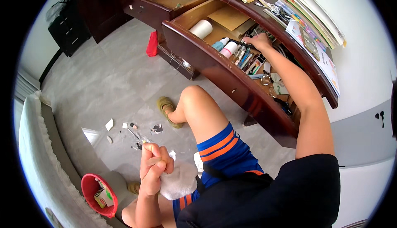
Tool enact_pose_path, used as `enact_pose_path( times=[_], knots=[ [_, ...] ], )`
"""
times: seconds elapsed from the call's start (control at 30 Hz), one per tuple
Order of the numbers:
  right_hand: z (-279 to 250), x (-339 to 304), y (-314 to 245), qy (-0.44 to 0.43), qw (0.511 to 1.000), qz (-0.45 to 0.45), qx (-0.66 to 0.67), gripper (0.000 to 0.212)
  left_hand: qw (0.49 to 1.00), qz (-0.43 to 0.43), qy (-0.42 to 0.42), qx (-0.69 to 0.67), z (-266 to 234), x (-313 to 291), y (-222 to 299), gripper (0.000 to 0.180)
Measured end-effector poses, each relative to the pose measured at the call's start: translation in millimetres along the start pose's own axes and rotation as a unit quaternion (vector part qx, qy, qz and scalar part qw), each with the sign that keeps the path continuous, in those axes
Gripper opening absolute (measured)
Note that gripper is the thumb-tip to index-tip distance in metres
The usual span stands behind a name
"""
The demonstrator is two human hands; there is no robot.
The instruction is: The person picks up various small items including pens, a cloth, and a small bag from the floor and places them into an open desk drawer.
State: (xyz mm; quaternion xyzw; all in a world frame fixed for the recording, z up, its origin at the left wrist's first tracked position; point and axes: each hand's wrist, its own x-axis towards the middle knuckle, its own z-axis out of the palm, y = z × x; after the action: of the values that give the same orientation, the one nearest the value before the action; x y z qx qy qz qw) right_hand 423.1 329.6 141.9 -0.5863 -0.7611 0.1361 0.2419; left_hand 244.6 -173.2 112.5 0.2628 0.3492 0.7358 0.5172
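Observation:
My left hand [154, 162] is closed around a white crumpled cloth [178, 181] held over my thigh, with a small clear wrapper poking out at the top of the fist. My right hand [258, 42] reaches into the open wooden drawer [215, 69] of the desk. Its fingers rest on a black object among the pens and markers [244, 58]; whether they grip it cannot be told. A white roll [201, 29] and small bottles [226, 47] lie in the same drawer.
A second open drawer [144, 5] sits further left. Papers and books [314, 21] pile on the desk top. Scraps of paper and litter [136, 131] lie on the grey floor. A red bin [97, 195] stands at lower left by a pale sofa edge [37, 157].

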Motion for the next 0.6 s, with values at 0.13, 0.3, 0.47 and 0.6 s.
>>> enact_pose_path(
  times=[0.13, 0.3, 0.47, 0.6],
  knots=[
    [4.1, 17.3, 15.7, -0.109, 0.99, 0.032, 0.083, 0.064, 0.999, 0.007, 0.009, 0.03, 3.6, 5.5, 0.5, 0.023],
    [-21.3, -27.4, -24.6, -0.158, 0.987, -0.026, 0.017, 0.052, 0.999, 0.018, -0.014, 0.027, -2.9, 7.2, -2.9, 0.027],
    [-32.4, -24.7, -32.8, -0.218, 0.969, 0.115, 0.006, 0.027, 0.999, 0.034, -0.025, 0.031, -0.8, 7.3, -4.5, 0.027],
    [-24.2, -28.0, -38.4, -0.146, 0.988, 0.026, -0.046, 0.033, 0.998, 0.05, -0.009, 0.022, -1.4, 4.3, -3.6, 0.033]
  ],
)
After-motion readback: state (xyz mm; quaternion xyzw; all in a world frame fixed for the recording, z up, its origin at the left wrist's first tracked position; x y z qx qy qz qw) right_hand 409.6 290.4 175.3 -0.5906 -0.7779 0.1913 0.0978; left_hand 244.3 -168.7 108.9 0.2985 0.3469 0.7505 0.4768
